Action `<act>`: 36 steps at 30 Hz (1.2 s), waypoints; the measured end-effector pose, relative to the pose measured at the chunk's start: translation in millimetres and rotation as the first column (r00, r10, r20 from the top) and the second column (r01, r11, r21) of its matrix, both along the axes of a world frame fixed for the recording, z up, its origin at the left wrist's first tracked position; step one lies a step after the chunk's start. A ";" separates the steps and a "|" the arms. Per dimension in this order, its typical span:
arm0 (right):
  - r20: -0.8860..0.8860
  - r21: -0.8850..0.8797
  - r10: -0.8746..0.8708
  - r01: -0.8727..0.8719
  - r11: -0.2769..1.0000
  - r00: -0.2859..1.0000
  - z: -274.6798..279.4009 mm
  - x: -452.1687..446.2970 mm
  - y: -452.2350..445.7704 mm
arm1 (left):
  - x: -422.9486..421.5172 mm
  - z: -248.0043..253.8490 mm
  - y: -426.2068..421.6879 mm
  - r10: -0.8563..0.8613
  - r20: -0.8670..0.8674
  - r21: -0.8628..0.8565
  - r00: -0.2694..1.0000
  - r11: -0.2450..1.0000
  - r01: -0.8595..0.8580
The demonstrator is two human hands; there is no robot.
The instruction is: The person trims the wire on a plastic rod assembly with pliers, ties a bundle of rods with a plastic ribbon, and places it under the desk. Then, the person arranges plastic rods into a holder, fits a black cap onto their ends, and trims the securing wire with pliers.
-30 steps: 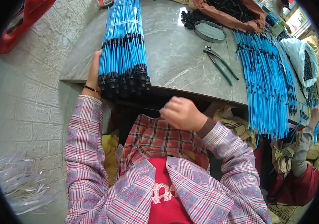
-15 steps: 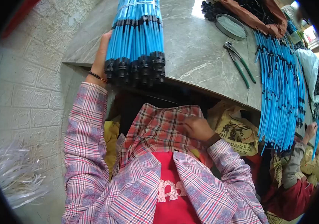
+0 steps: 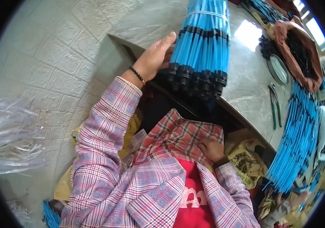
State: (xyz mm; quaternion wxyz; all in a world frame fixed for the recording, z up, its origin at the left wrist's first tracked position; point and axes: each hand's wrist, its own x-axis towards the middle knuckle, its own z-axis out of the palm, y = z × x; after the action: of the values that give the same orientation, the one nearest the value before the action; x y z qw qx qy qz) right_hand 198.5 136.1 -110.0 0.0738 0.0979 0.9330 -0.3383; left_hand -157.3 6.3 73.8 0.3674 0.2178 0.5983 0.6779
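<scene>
A thick bundle of blue tubes with black fittings (image 3: 200, 51) lies on the table, its black ends reaching past the front edge. A white tie goes round it. Beside its left side is my left hand (image 3: 153, 59), thumb stretched out and apart; the fingertips at the bundle's edge are partly hidden. A dark bead bracelet (image 3: 136, 75) is on that wrist. In my lap, my right hand (image 3: 211, 149) rests with curled fingers on a red plaid cloth (image 3: 187, 133); nothing shows in it.
Green-handled pliers (image 3: 275, 106) and a round dish (image 3: 278, 69) lie to the right on the grey table (image 3: 242, 91). Beyond them are a brown sack of black parts (image 3: 303, 53) and more blue tubes (image 3: 295, 133) hanging over the edge. Clear strips (image 3: 14, 136) are at left.
The view has turned, so the bundle and table appear farther right. My left hand shows more fully beside the bundle, its thumb lifted away. My right hand stays on the plaid cloth.
</scene>
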 end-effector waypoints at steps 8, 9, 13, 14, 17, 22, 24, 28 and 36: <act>0.080 -0.013 0.061 -0.061 0.998 0.995 19.8 -18.3 -3.1 | -0.4 -42.1 -124.9 0.020 -0.059 -0.284 0.998 0.958 -0.036; 0.063 -0.044 0.058 -0.056 0.997 0.996 30.0 -23.0 -2.4 | -2.2 -46.8 -138.5 0.023 -0.056 -0.279 0.998 0.959 -0.038; -0.084 -0.200 -0.043 0.026 0.979 0.996 91.3 -52.6 -1.8 | -11.8 -46.0 -171.2 0.129 -0.033 -0.335 0.991 0.933 -0.133; -0.177 -0.301 -0.142 0.084 0.950 0.974 113.3 -59.9 -0.7 | -14.0 -38.4 -170.6 0.133 -0.024 -0.296 0.991 0.946 -0.134; -0.172 -0.534 -0.376 0.234 0.813 0.911 193.5 -70.1 12.9 | -16.2 -17.8 -149.0 0.087 -0.017 -0.182 0.996 0.979 -0.088; -0.432 -0.584 -0.634 0.337 0.739 0.642 224.7 -87.5 42.6 | -4.5 14.0 -75.3 -0.110 0.048 0.014 0.993 0.994 0.109; -0.391 -0.608 -0.596 0.289 0.739 0.702 222.7 -99.0 46.5 | 9.4 26.0 -54.7 -0.143 0.079 0.023 0.986 0.990 0.142; -0.281 -0.731 -0.632 0.265 0.629 0.722 222.2 -112.6 34.2 | 29.0 25.5 -35.8 -0.061 -0.002 -0.075 0.998 0.995 0.060; -0.152 -0.847 -0.463 0.126 0.516 0.873 210.8 -124.7 36.7 | 63.0 6.0 -17.1 -0.273 0.448 0.161 0.851 0.961 0.224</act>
State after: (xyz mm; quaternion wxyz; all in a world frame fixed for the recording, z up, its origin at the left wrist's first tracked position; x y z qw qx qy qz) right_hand 73.8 172.8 100.8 -0.1215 0.1489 0.6350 -0.7482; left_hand -94.2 -10.8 79.8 0.5730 0.1427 0.4236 0.6869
